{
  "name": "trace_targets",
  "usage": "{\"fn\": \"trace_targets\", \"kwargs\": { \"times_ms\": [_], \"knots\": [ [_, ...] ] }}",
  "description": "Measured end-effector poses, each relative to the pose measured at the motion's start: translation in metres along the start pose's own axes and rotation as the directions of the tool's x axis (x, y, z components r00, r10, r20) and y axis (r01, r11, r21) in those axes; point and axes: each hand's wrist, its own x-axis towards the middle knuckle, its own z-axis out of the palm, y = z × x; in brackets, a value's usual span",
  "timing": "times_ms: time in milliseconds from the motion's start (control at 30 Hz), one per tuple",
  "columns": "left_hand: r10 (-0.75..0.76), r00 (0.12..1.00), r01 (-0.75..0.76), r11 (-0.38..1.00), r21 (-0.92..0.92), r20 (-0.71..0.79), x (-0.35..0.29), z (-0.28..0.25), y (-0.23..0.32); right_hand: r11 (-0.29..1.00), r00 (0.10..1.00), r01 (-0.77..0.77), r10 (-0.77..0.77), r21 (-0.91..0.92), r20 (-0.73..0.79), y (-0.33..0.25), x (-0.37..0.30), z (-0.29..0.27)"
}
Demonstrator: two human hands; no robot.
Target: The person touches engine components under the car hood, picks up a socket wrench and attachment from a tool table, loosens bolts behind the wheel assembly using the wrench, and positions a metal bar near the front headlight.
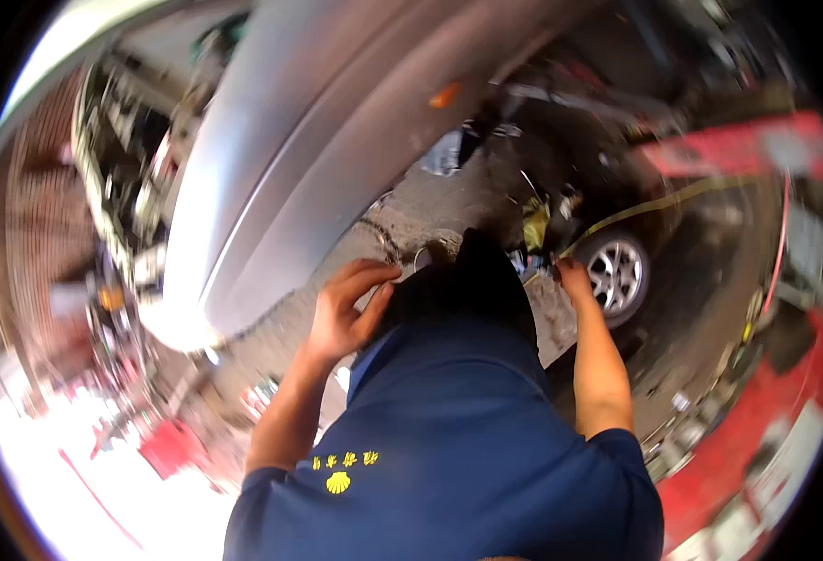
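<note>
Silver-grey paint covers the curved car body panel [313, 159], ahead and to the left, with an orange marker light [445, 95] on it. A wheel [615, 278] with pale spokes is just beside the right hand [575, 279]. The left hand [344, 304] curves loosely, thumb parted from fingers, gripping nothing visible. The right fingers curl inward; whether they grasp anything I cannot tell. The panel's top is cut off.
</note>
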Motion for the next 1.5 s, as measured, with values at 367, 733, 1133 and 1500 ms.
{"fn": "trace_targets", "kwargs": {
  "times_ms": [367, 733, 1133, 1500],
  "knots": [
    [-0.365, 0.719, 0.274, 0.931, -0.240, -0.591, -0.022, 0.096, 0.031, 0.881, 0.771, 0.330, -0.045, -0.338, 0.635, -0.174, 0.160, -0.009],
    [-0.659, 0.013, 0.546, 0.635, -0.547, -0.752, -0.137, 0.251, 0.120, 0.509, 0.615, 0.655, 0.069, -0.558, 0.785, -0.263, 0.211, 0.082],
    [-0.702, -0.256, 0.421, 0.538, -0.730, -0.665, -0.224, 0.331, 0.119, 0.344, 0.342, 0.872, 0.080, -0.348, 0.936, -0.275, 0.035, 0.204],
    [-0.709, -0.158, 0.431, 0.577, -0.694, -0.687, -0.302, 0.287, 0.058, 0.391, 0.418, 0.830, 0.033, -0.397, 0.908, -0.281, -0.019, 0.209]
  ]
}}
